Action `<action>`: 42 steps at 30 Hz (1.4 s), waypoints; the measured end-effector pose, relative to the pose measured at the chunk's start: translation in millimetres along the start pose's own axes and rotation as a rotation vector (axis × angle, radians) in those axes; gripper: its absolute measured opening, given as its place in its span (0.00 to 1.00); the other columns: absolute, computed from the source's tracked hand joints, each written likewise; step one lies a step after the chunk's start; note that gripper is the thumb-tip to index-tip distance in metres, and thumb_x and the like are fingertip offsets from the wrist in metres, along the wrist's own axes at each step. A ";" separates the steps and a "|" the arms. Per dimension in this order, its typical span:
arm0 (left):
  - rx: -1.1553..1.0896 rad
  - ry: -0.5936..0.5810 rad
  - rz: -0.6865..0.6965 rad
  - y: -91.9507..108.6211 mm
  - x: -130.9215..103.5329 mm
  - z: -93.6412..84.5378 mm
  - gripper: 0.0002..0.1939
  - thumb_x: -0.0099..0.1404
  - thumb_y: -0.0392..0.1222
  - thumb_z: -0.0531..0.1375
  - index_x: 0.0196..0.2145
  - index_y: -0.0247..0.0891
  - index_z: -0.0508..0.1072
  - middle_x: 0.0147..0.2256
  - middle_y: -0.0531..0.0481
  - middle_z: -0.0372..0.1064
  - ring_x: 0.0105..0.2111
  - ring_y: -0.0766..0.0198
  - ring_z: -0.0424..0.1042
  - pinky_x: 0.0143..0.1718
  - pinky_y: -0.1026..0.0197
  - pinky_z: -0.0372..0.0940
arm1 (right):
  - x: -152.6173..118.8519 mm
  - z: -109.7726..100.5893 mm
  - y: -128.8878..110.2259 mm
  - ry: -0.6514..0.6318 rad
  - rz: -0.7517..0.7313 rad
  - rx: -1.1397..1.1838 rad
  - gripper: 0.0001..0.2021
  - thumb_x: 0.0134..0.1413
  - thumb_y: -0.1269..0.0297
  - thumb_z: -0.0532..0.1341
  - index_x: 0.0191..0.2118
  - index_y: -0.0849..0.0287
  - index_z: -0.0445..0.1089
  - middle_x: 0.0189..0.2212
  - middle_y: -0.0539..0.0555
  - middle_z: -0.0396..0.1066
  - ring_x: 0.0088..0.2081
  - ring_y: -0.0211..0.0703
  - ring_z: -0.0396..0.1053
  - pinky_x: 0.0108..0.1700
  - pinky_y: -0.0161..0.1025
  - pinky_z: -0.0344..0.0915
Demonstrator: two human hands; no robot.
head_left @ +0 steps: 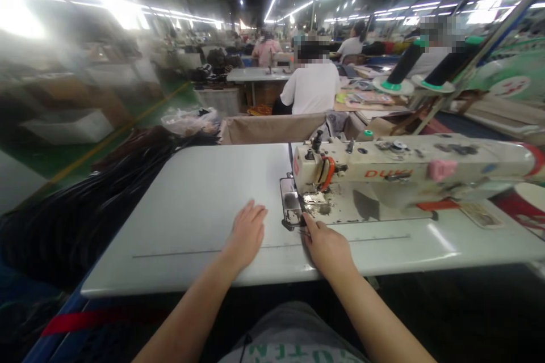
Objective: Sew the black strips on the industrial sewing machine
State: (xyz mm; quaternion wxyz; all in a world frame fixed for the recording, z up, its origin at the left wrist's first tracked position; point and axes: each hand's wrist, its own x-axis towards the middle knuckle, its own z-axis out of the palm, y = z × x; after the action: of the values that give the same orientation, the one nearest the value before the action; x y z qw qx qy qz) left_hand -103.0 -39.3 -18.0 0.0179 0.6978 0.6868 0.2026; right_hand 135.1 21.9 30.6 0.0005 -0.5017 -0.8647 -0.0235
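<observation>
I am resting my left hand (247, 232) on the white tabletop (200, 198), fingers extended. My right hand (327, 244) is curling beside the sewing machine (370, 159), its index finger reaching the bed's near edge; something thin (304, 232) is showing by those fingers, too small to tell. Ahead, a person (313, 88) in white is facing away.

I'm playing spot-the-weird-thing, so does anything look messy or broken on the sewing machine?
Yes, a little. The sewing machine has dark, uneven patches on its bed below the needle area. They look odd against the pale surface, perhaps worn paint or grime.
</observation>
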 end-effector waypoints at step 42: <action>-0.250 -0.058 0.100 37.1 103.6 28.2 0.18 0.69 0.33 0.55 0.51 0.43 0.79 0.57 0.45 0.72 0.61 0.55 0.67 0.67 0.48 0.63 | -14.3 19.5 11.8 0.162 -0.081 0.236 0.24 0.60 0.70 0.59 0.62 0.60 0.69 0.42 0.58 0.78 0.41 0.47 0.75 0.42 0.37 0.67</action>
State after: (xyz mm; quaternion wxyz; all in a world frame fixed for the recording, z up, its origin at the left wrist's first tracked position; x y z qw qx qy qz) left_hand -61.6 65.9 -5.8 0.1144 0.7290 0.6198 0.2671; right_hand 152.9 16.1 11.3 0.1284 -0.4594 -0.8781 0.0381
